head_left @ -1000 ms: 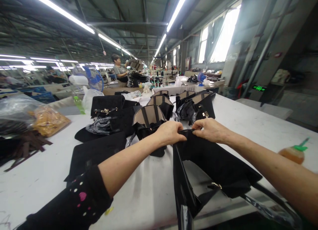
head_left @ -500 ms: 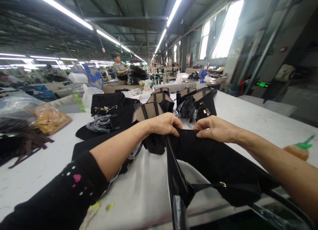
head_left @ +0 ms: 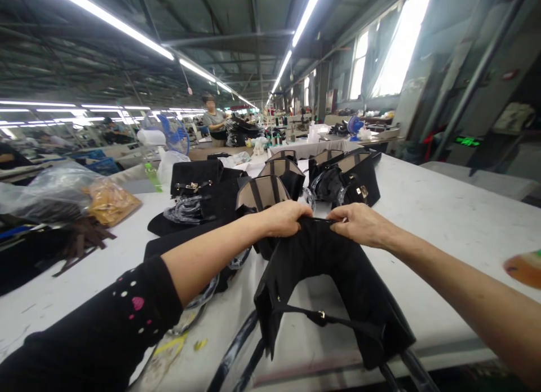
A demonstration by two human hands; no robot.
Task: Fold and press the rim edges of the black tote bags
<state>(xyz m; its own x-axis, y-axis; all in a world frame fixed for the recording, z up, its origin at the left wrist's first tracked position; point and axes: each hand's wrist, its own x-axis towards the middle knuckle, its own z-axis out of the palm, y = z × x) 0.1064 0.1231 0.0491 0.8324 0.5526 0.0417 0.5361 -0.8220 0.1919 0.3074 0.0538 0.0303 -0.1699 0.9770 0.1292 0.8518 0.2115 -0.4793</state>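
A black handbag (head_left: 338, 256) hangs bent into an arch over the white tabletop, its two ends pointing toward me. My left hand (head_left: 289, 217) pinches its top edge from the left. On the same edge, a short gap away, my right hand (head_left: 357, 224) grips with thumb and fingers. Across the opening runs a thin black strap (head_left: 296, 310) with a small gold buckle. Dark, shiny handles (head_left: 236, 347) dangle at the lower ends. Just beyond my left hand stands a black bag with a beige inside (head_left: 260, 194).
More black bags (head_left: 192, 180) with plastic-wrapped parts lie to the left, others (head_left: 359, 180) at the back right. A clear plastic bag of tan pieces (head_left: 112, 201) and brown strips (head_left: 84, 242) sit far left. An orange bottle (head_left: 526, 269) is at the right edge. A person (head_left: 214, 121) stands far back.
The handbag has swung from a sideways lie into an arch, its lower ends now spread left and right. Both hands keep hold of the edge. The view has turned slightly left.
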